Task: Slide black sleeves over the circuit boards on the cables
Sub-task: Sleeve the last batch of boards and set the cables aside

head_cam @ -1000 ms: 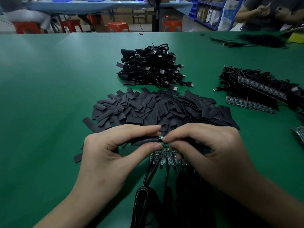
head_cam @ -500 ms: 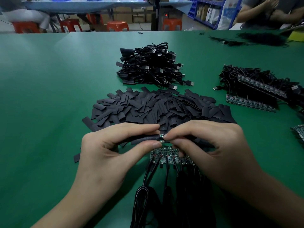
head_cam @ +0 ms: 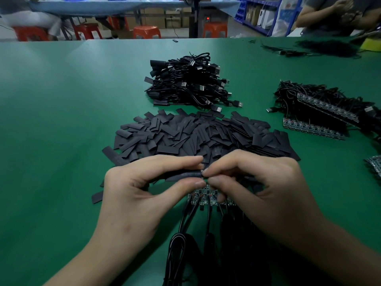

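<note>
- Head view: a black sleeve (head_cam: 185, 175) is held just above the table's near centre, lying level, pinched between the thumb and forefinger of the left hand (head_cam: 140, 195).
- The right hand (head_cam: 263, 190) meets it at the sleeve's right mouth, thumb and forefinger pinching a small board (head_cam: 203, 171); only a glint of it shows.
- Just beneath the fingers lies a row of boards (head_cam: 203, 197), their cables (head_cam: 185, 240) running back towards the person.
- Behind the hands spreads a pile of sleeves (head_cam: 206, 137), with loose ones at its left edge.
- Farther back sits a cable heap (head_cam: 189, 83); to the right, a bundle (head_cam: 321, 114) of cabled boards.
- All rest on a green table (head_cam: 61, 120); another person (head_cam: 340, 15) sits at its far right corner.
</note>
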`<state>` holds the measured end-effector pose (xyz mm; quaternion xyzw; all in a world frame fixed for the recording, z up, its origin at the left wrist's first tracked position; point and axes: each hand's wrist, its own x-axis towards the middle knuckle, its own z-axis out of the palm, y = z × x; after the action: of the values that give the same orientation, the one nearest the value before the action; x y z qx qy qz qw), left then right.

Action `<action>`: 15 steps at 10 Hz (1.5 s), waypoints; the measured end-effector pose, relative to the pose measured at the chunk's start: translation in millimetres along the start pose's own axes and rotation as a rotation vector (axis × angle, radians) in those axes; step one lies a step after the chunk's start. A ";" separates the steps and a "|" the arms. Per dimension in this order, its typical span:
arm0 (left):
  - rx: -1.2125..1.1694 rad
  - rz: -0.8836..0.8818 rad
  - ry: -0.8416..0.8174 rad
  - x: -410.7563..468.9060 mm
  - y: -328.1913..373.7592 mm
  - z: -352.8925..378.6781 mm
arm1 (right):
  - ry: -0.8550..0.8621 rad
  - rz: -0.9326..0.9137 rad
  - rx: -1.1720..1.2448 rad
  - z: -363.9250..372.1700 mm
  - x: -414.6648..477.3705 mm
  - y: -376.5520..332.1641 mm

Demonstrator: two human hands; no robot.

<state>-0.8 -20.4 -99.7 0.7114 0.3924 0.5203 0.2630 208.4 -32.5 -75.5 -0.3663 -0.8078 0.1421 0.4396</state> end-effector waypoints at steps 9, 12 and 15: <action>0.148 0.055 0.195 4.0 -0.2 8.1 | 0.076 0.355 0.264 5.9 -3.3 -2.4; -0.101 -0.021 0.088 1.4 -2.0 9.4 | 0.025 0.209 0.125 5.7 -2.8 -3.8; 0.017 0.077 0.102 2.1 -2.1 6.5 | 0.016 0.286 0.265 4.9 -3.1 -3.0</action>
<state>5.0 -17.2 -102.3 0.7007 0.3819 0.5624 0.2164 204.0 -36.3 -78.5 -0.4174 -0.7183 0.3051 0.4655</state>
